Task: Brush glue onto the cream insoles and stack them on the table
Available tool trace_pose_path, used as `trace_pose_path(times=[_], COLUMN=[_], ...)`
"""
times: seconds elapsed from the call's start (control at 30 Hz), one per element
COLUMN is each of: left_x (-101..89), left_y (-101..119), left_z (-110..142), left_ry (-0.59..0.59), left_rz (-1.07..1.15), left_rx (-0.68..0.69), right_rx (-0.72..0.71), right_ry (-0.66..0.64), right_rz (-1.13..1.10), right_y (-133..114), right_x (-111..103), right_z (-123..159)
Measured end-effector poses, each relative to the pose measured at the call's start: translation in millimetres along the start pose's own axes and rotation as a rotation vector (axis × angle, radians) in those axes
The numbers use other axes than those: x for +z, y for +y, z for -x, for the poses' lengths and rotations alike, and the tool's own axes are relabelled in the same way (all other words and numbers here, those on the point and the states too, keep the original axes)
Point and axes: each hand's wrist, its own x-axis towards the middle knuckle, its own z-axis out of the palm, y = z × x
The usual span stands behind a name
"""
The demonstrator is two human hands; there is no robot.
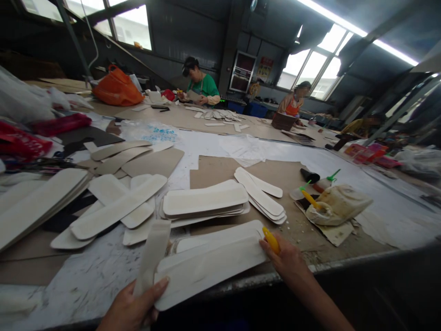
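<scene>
My left hand point(134, 303) is closed on the near end of a long white rounded panel point(210, 266), its thumb pressed on top. A narrower pale strip point(155, 248) stands up out of the same hand. My right hand point(289, 259) grips a yellow-handled tool point(271, 240), whose working end is hidden. Its fingers touch the panel's right end. Under the panel lie more white pieces. Just beyond is a stack of similar panels point(206, 201), with a fanned pile point(260, 195) to its right. Crossed panels point(119, 209) lie to the left.
At right, a plastic bag point(344, 202) with a yellow handle sticking out sits near green-tipped bottles point(324, 184). Brown sheets point(220, 172) cover part of the table. An orange bag point(117, 87) lies far left. People point(203, 87) work across the table. The table edge point(344, 259) runs close to me.
</scene>
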Motion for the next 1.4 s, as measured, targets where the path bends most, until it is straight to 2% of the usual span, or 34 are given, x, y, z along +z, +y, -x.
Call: trace_pose_path(times=[0.17,0.23,0.43,0.5,0.6,0.7,0.83,0.97,1.1,1.4], left_x=[-3.8,-3.1,-1.1,-3.0,-6.9,-8.7,-6.7,-4.1,-3.0,-0.3], left_y=[1,2,11,13,13,10,12,16,13,1], left_z=[2,4,10,12,16,18,18,18,15,5], left_ry=[-0.102,-0.126,-0.122,-0.188,-0.367,-0.493,-0.458,-0.300,-0.177,-0.176], left_rz=[0.087,0.119,0.101,0.129,0.245,0.351,0.328,0.140,0.040,-0.037], left_rx=[-0.016,-0.013,0.000,-0.010,-0.070,-0.143,-0.066,0.022,0.083,0.212], right_rx=[0.189,0.255,0.295,0.329,0.331,0.327,0.399,0.424,0.423,0.269], right_ry=[-0.293,-0.312,-0.310,-0.343,-0.433,-0.480,-0.356,-0.207,-0.169,-0.067], right_rz=[-0.342,-0.432,-0.507,-0.621,-0.831,-0.940,-0.863,-0.613,-0.421,-0.217], right_y=[-6,-5,0,0,-1,-2,-3,-3,-5,-16], right_x=[-4,-3,1,1,-1,-3,-4,0,6,6], right_z=[0,1,4,7,10,13,16,17,24,34])
